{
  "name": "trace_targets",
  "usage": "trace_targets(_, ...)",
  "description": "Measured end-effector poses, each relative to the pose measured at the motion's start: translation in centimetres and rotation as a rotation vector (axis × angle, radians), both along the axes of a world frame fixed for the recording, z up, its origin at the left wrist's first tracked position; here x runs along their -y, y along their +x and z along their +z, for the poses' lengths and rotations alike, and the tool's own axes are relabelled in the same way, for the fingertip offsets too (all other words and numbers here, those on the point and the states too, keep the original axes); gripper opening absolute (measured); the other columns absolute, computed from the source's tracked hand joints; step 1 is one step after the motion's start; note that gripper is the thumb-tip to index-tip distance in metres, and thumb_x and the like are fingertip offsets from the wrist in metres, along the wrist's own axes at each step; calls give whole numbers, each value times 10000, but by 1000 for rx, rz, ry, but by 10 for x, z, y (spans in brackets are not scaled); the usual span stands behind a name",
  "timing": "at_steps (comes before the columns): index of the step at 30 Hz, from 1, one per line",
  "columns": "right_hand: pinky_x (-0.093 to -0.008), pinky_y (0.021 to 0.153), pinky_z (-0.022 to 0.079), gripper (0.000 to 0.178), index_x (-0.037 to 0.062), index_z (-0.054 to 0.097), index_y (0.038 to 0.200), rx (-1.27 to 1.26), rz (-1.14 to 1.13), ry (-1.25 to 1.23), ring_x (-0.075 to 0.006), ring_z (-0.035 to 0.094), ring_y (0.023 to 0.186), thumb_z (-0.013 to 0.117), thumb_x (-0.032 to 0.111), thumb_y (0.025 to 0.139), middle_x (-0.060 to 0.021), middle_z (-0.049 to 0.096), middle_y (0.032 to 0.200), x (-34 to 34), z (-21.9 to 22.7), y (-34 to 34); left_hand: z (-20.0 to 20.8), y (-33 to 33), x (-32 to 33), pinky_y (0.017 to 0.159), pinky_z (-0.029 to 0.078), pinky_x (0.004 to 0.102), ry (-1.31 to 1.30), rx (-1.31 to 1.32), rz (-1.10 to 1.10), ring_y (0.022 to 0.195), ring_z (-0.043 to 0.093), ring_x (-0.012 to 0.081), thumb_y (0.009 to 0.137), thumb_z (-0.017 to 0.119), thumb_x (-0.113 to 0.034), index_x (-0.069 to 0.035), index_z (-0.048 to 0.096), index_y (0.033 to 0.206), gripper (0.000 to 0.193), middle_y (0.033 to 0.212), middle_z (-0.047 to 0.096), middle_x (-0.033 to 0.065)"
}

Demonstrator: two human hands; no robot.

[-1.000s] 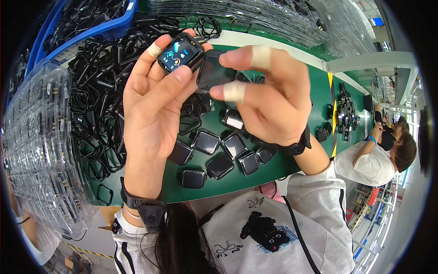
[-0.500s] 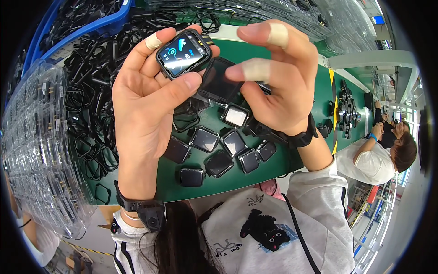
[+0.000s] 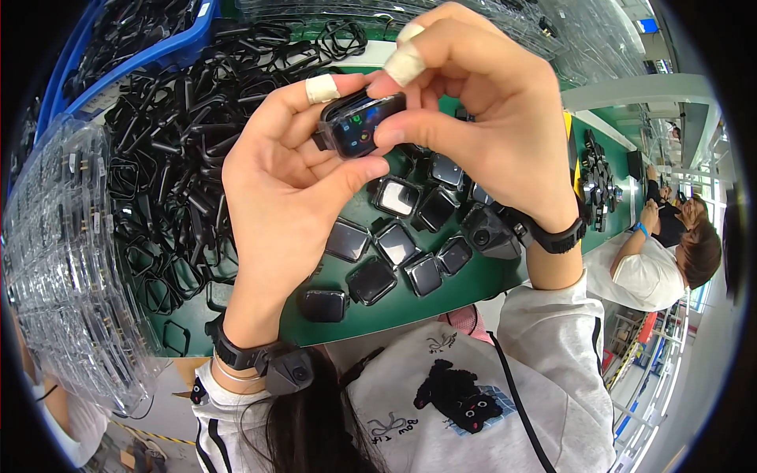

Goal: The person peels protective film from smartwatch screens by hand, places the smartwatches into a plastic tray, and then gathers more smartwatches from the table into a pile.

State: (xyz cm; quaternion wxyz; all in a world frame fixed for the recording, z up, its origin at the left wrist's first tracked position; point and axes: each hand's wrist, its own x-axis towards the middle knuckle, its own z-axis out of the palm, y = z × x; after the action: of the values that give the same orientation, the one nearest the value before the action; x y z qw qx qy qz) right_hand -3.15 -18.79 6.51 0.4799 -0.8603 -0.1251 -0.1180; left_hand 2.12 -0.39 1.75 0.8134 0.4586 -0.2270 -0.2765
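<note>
Above the green bench, my left hand (image 3: 276,189) grips a small square watch module (image 3: 356,132) with a black case and a lit, coloured screen. My right hand (image 3: 501,118) pinches the same watch module at its right edge, thumb at the front and fingers along the top. The module is tilted, and my fingers cover parts of its rim. Below my hands lie several square watch modules with dark screens, such as a glossy one (image 3: 372,281) and one near the front edge (image 3: 323,306). A pale-faced module (image 3: 396,197) sits among them.
Black watch frames and straps (image 3: 185,134) are heaped at the left, below a blue bin (image 3: 150,59). Clear plastic trays (image 3: 63,252) are stacked at far left, others (image 3: 505,24) at the back. More black parts (image 3: 603,185) and a co-worker (image 3: 658,264) are at the right.
My right hand has moved left onto the watch module, which is now tilted between both hands. The dark square piece by my right fingers no longer shows. My left hand has shifted right.
</note>
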Motion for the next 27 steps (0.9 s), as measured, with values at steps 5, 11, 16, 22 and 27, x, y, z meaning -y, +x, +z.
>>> trace_targets(5, -223, 661, 452, 277, 10, 612, 994, -14, -38, 96, -86, 529, 798, 709, -88, 753, -71, 432, 1074, -16, 16, 1, -3, 0, 1, 891, 551, 345, -50, -10, -24, 1071, 606, 245, 720, 696, 151, 90, 439, 1249, 591, 1227, 542, 190)
trace_targets(11, -215, 647, 438, 265, 8, 609, 982, 188, -37, -64, -90, 516, 789, 717, -70, 753, -82, 441, 1084, -20, 1, -2, -1, 0, 1, 874, 549, 312, -67, 31, -15, 1079, 592, 231, 731, 695, 140, 61, 450, 1247, 577, 1250, 513, 173)
trace_targets(16, -282, 783, 492, 327, -48, 570, 1069, 19, -88, 132, -174, 588, 962, 690, -83, 767, -104, 568, 1089, -25, -7, -9, -7, 1, 2, 824, 548, 279, -63, 73, 63, 989, 617, 196, 754, 689, 117, 41, 495, 1196, 488, 1144, 567, 129)
trace_targets(22, -296, 801, 500, 287, -59, 576, 1057, -53, -87, 153, -193, 592, 965, 685, -50, 792, -117, 567, 1053, -32, -10, -21, -3, -3, -2, 781, 546, 273, 56, 166, 250, 905, 633, 167, 758, 690, 107, 32, 539, 1139, 417, 993, 634, 100)
trace_targets(27, -264, 748, 498, 187, -60, 559, 949, 113, -211, -73, -184, 615, 835, 670, -58, 799, -109, 551, 910, -38, -10, -25, -3, -6, 0, 758, 547, 259, -35, 133, 155, 890, 633, 168, 785, 663, 106, 51, 550, 1070, 311, 989, 615, 113)
